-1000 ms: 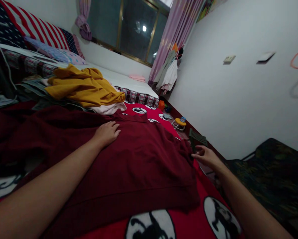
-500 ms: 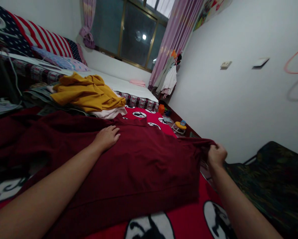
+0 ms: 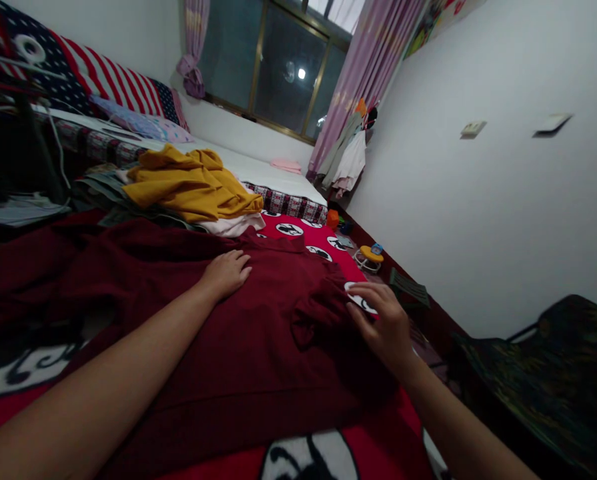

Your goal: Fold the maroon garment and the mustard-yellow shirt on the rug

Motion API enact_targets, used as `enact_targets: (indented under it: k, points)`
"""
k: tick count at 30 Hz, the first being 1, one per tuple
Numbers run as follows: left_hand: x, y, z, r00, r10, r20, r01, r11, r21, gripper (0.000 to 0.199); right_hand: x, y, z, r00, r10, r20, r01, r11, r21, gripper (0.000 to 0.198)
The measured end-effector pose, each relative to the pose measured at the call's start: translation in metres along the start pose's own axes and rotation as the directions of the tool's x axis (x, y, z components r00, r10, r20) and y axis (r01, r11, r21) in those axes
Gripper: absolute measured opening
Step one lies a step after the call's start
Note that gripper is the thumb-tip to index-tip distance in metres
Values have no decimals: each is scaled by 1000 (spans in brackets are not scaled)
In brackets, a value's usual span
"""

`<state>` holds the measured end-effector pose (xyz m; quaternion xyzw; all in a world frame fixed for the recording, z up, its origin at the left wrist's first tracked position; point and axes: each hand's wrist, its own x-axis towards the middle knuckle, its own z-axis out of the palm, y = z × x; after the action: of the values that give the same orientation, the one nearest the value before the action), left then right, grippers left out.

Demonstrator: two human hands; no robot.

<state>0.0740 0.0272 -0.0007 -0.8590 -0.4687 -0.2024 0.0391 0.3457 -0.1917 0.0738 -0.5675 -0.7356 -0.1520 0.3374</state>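
A dark red long-sleeved sweatshirt lies spread on a red blanket with black-and-white cartoon patches. My left hand rests flat on its upper middle, below the collar, fingers stretched out. On the right, my right hand hovers beside the bunched sleeve, thumb and fingers apart with nothing between them. That sleeve is folded inward over the sweatshirt's body. The other sleeve stretches off to the left in loose folds.
Beyond the collar, a mustard-yellow garment tops a clothes pile. A white-topped bed stands behind it. At right are a dark patterned chair and a small yellow stool. Clothes hang by the curtain.
My right hand has moved left and let go of the sleeve, which was pulled out to the right and now lies bunched on the sweatshirt. The left hand stays on the fabric.
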Motion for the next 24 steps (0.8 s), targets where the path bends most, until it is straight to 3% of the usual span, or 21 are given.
enact_targets:
  k: [2,4,6,7,8,10,12,13,14,15,16,17,18,19,20,21,22,24]
  points:
    - [0,1,-1,1000,-7,-8,7,1000,-17,43,6,14,5,989,129,79,-127,992,-25,52]
    - [0,1,-2,1000,-16,-13,16,999,-36,42,7,19,12,948,168,272,-178,984,10,68]
    - [-1,2,-2,1000,-20,-10,20,999,-46,42,5,18,12,908,135,396,-161,987,31,47]
    - [-1,2,-2,1000,-21,-10,20,999,-48,42,4,18,7,916,116,383,-139,990,32,34]
    - [-1,2,-2,1000,-20,-9,20,999,-48,42,3,18,0,944,108,313,-123,992,28,25]
    - [-1,3,-2,1000,-20,-5,20,999,-42,43,5,25,-22,991,134,9,-134,991,-15,23]
    - [0,3,-2,1000,-21,3,21,999,-26,43,8,34,-46,933,154,-326,-204,971,-125,23]
    - [0,3,-1,1000,-19,8,19,1000,-15,44,10,38,-56,899,139,-415,-244,947,-211,23]
    - [0,3,-1,1000,-15,11,15,1000,-5,44,10,40,-64,898,122,-423,-267,915,-303,21]
    - [0,3,0,1000,-9,12,9,1000,4,45,9,40,-68,934,120,-335,-252,889,-383,20]
    - [0,3,1,1000,-3,13,3,1000,10,45,8,36,-70,979,139,-151,-192,882,-430,19]
    - [0,2,1,1000,0,14,0,1000,13,45,7,30,-69,982,158,100,-101,900,-424,19]
    - [0,2,2,1000,0,14,0,1000,15,45,7,22,-66,920,155,359,-18,934,-358,20]
    - [1,2,3,1000,-3,14,3,1000,13,45,9,12,-62,816,126,564,26,967,-254,19]
    - [1,2,3,1000,-6,12,6,1000,10,44,12,4,-55,724,84,685,28,988,-151,17]
    - [1,2,3,1000,-9,9,9,1000,5,43,19,-3,-46,681,52,730,6,997,-77,15]
    - [0,2,2,1000,-12,6,12,1000,-2,42,28,-7,-36,697,44,716,-27,999,-35,15]
    - [0,3,0,1000,-26,-3,25,1000,-14,41,51,-3,-8,823,97,559,-106,994,-17,23]
